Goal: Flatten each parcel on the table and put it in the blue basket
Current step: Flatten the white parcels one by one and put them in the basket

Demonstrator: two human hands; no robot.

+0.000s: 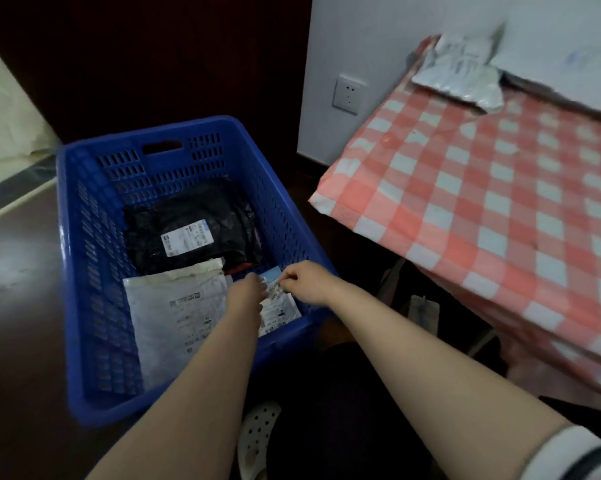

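Left hand [246, 292], right hand [304, 283] pinch parcel [282, 309] in basket [84, 237].

Head camera looks steeply down, close above the basket [94, 258].

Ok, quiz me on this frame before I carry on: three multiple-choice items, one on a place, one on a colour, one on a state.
1. Where do the grey parcels wait?
A) far corner of the checked table
B) on the floor
C) in the basket

2. What colour is the parcel at the far end of the blue basket?
A) yellow
B) black
C) green

3. What are the left hand and right hand doing?
A) resting open on the table
B) both holding the small parcel inside the basket
C) lifting the basket

1 A: they are piled at the table's far corner.
2 B: the black parcel lies beyond the white parcel.
3 B: both hands' fingers close on the small parcel.
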